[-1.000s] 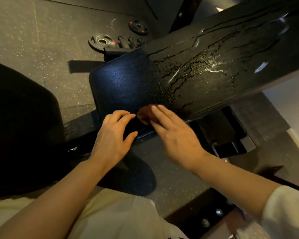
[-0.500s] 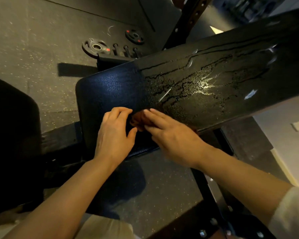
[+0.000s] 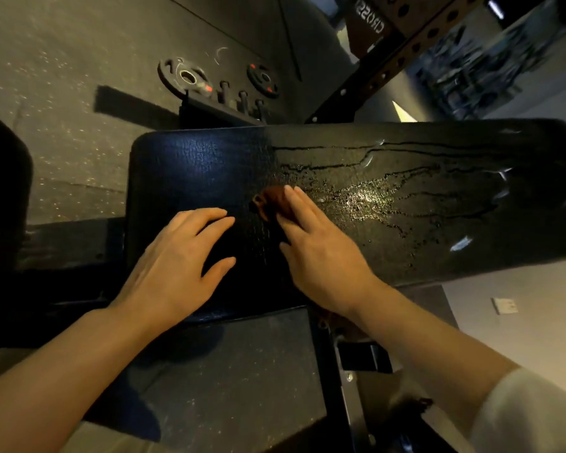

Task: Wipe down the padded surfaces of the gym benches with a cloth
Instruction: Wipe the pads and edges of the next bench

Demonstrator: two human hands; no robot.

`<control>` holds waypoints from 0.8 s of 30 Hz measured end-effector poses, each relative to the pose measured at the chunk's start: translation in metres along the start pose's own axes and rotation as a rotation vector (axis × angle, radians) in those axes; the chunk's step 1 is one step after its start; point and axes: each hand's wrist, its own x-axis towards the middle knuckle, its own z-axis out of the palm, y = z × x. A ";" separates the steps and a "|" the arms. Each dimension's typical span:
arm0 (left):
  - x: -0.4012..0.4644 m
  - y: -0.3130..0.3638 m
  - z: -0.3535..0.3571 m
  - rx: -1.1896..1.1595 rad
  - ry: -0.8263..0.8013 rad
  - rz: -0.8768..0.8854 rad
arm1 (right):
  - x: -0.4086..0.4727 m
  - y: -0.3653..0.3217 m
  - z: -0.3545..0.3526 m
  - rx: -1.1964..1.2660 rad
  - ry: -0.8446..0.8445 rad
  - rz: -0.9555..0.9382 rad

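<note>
1. Right hand presses the small brown cloth flat-fingered mid-pad on the black padded vinyl bench.
2. Left hand rests open near its end.
3. Looks barely started, wet streaks everywhere rightward.

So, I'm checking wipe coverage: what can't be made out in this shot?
- Cloth: mostly under the right hand, head view; size unclear.
- Bench pad: far right end cut by the frame edge.
- Pad beneath the left hand: covered.
- Background behind the rack: blurred.
</note>
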 end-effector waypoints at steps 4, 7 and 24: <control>-0.001 -0.005 -0.002 -0.021 0.004 0.013 | 0.005 0.038 -0.016 -0.017 0.085 0.257; 0.002 -0.006 -0.001 -0.020 -0.014 0.014 | 0.015 0.013 0.001 -0.017 0.132 0.344; 0.055 0.001 -0.018 0.106 -0.129 -0.021 | 0.053 -0.002 0.010 -0.069 0.025 -0.009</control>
